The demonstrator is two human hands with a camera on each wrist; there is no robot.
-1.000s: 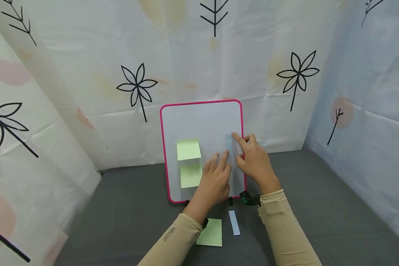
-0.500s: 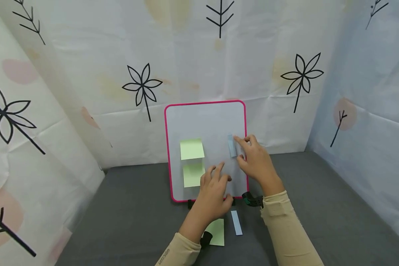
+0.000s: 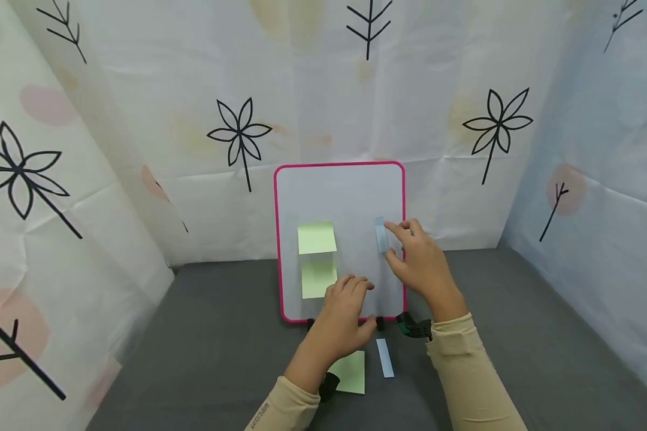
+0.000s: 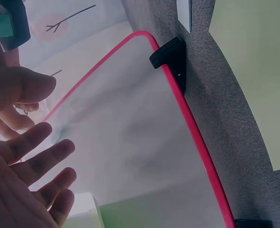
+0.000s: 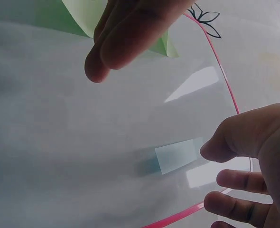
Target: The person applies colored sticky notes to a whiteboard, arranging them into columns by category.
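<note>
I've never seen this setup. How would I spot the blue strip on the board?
Find the pink-rimmed whiteboard standing on the grey table. On its right side, next to the person's right hand, is a narrow, pale blue strip. It is slimmer than the green notes to its left, and its blue lookalike lies on the table instead.

A grey tabletop [image 3: 221, 335] is bordered by white cloth [image 3: 329, 114] on the far side, left and right. Printed on the far cloth are a left flower [image 3: 239, 133] and a right flower [image 3: 499, 124], with a branched stem [image 3: 369, 30] higher between them. At right, a twig [image 3: 555, 202] is overlaid on what appears to be a faded orange circle [image 3: 574, 202].
</note>
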